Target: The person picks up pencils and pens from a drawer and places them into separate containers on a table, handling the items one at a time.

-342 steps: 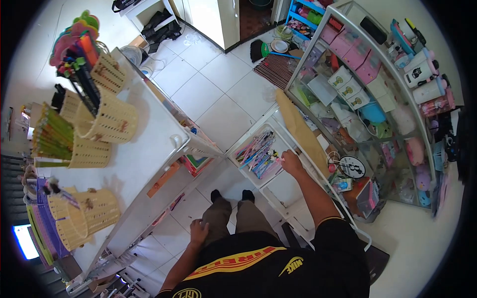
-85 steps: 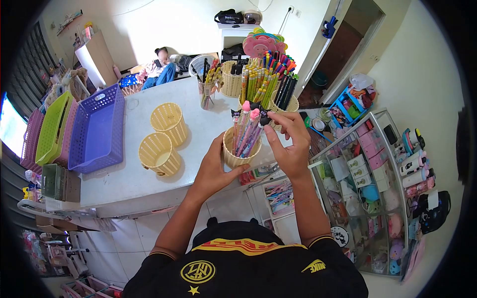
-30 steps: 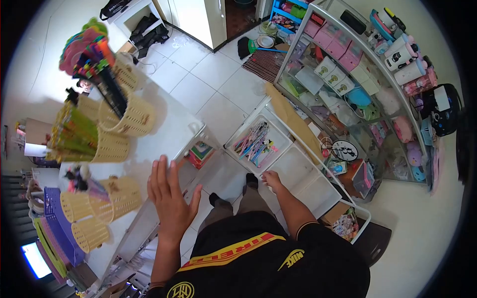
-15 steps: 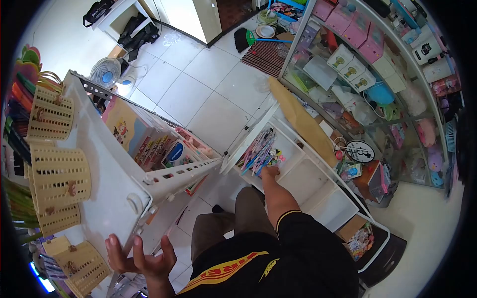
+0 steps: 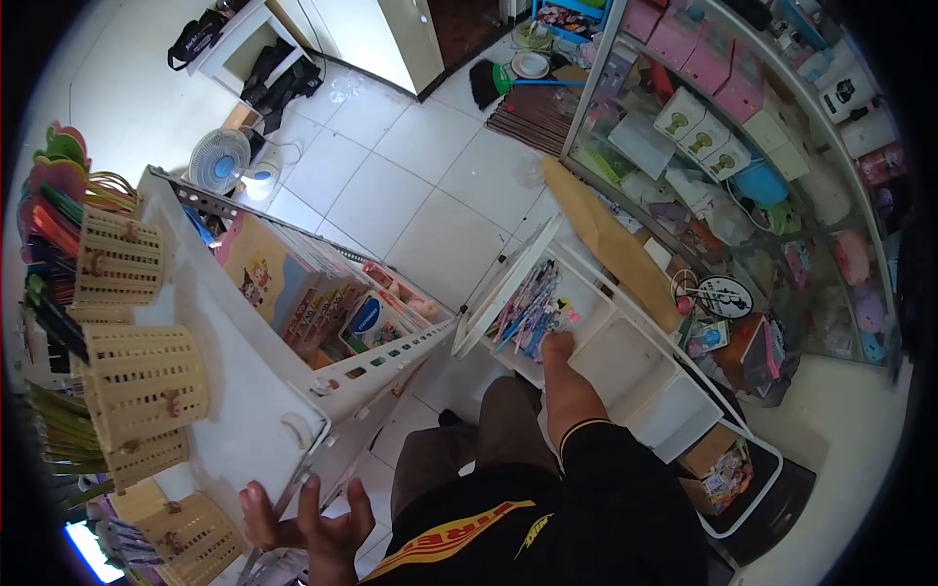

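Observation:
My left hand is at the lower left, fingers spread beside the edge of the white cart top, holding nothing. My right hand reaches down into the white drawer unit, at the compartment with a bundle of pencils and pens. Small colourful toppers show just above that hand. Its fingers point down and are hidden, so what they hold cannot be made out. Woven baskets with pens and other items stand along the left of the cart top.
Books and boxes fill the cart's open bin. A fan stands on the tiled floor behind. At right are a glass cabinet, a brown paper roll and a cardboard box of packets.
The whole view has shifted slightly, with things now lower and further right in the picture. My right hand remains at the pencil compartment and my left hand stays spread by the cart.

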### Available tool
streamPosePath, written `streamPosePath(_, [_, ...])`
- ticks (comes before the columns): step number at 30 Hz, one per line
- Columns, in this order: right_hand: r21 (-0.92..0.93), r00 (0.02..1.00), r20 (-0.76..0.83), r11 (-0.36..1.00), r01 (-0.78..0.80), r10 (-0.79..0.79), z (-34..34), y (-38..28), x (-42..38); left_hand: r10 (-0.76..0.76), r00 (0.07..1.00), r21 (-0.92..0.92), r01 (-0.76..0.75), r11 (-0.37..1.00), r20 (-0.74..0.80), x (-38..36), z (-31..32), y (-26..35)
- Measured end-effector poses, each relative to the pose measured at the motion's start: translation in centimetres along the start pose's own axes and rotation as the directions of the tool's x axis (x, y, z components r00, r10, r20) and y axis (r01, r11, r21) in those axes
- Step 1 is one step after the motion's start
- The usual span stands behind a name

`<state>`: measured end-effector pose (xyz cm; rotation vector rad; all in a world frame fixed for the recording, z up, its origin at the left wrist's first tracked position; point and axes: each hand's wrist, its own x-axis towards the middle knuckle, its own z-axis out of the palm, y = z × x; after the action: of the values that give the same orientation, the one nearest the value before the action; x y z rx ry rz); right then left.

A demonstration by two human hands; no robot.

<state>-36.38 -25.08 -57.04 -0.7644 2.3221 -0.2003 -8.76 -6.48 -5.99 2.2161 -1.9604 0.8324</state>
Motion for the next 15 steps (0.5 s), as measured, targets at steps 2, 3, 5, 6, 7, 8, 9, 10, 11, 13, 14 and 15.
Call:
streamPosePath(2, [0.023,0.998,-0.063,1.0,0.02,-0.019,-1.1,-0.3,-0.6,-0.01,1.0,-0.023,0.01,1.0,-0.003,0.3,0.0,0.2])
streamPosePath(3, [0.033,0.992,-0.12,0.999,0.034,-0.03,-1.8,-0.1,-0.9,-0.017,1.0,-0.039,0.016,0.999,-0.018,0.2,0.3,0.2])
streamPosePath(5, [0.041,0.985,-0.126,0.991,0.127,-0.121,-3.7,0.1,-1.6,-0.017,0.999,-0.076,0.013,0.997,-0.046,0.0,0.5,0.1])
streamPosePath(6, [0.038,0.969,-0.124,0.975,0.219,-0.213,-4.7,-0.2,-2.0,-0.022,0.998,-0.08,0.017,0.997,-0.064,0.1,0.4,0.2])
streamPosePath(7, [0.047,0.966,-0.136,0.972,0.229,-0.221,-6.0,-0.6,-2.9,-0.029,0.999,-0.113,0.024,0.993,-0.041,0.2,0.3,0.4])
streamPosePath(8, [0.147,0.935,-0.097,0.924,0.353,-0.342,-7.2,-0.9,-4.0,-0.033,0.999,-0.144,0.03,0.989,-0.018,0.2,0.1,0.4])
streamPosePath(9, [0.247,0.884,-0.069,0.851,0.464,-0.462,-8.5,-1.5,-5.4,-0.039,0.999,-0.181,0.043,0.983,0.021,0.2,-0.1,0.5])
streamPosePath(10, [0.251,0.878,-0.078,0.843,0.476,-0.472,-10.1,-2.0,-7.3,-0.047,0.999,-0.181,0.048,0.982,0.007,0.0,0.0,0.6])
streamPosePath(11, [0.378,0.813,-0.023,0.748,0.546,-0.582,-11.7,-2.7,-9.3,-0.048,0.999,-0.229,0.05,0.972,0.012,0.0,0.3,0.6])
streamPosePath(13, [0.585,0.66,0.078,0.57,0.576,-0.747,-17.0,-5.6,-15.8,-0.065,0.998,-0.331,0.067,0.941,0.017,0.6,-1.0,0.8])
streamPosePath(14, [0.663,0.584,0.135,0.511,0.547,-0.8,-20.3,-7.1,-20.1,-0.09,0.996,-0.323,0.088,0.943,0.006,0.6,-1.4,0.6])
streamPosePath(15, [0.665,0.506,0.195,0.492,0.561,-0.84,-23.2,-8.3,-24.0,-0.009,1.0,-0.524,-0.004,0.852,-0.022,0.4,-1.3,0.5])
